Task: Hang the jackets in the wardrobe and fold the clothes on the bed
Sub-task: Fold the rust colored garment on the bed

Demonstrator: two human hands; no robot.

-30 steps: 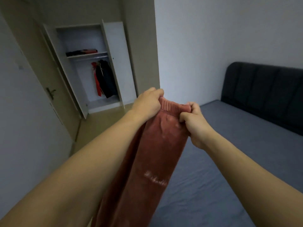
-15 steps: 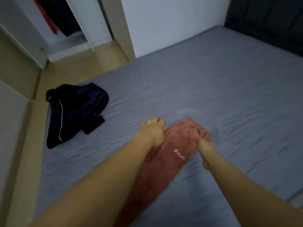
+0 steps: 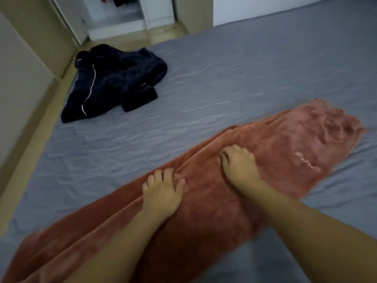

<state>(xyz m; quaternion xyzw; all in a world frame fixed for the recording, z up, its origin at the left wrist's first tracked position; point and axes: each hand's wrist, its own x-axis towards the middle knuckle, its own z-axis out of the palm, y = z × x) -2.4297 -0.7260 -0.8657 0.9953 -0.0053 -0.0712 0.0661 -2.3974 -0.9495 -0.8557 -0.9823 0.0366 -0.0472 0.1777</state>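
bed (image 3: 244, 64) | pants (image 3: 275, 144) now spread flat | left hand (image 3: 162, 193), right hand (image 3: 238, 162) pressing, waistband released

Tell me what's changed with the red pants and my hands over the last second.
The red pants went from held up by the waistband to lying flat on the bed. Both hands let go; the left hand and right hand now press on them. The dark garment hasn't moved.

Left hand (image 3: 162, 193) and right hand (image 3: 238, 162) palm-down, fingers spread, pressing flat; both forearms bare, extended.
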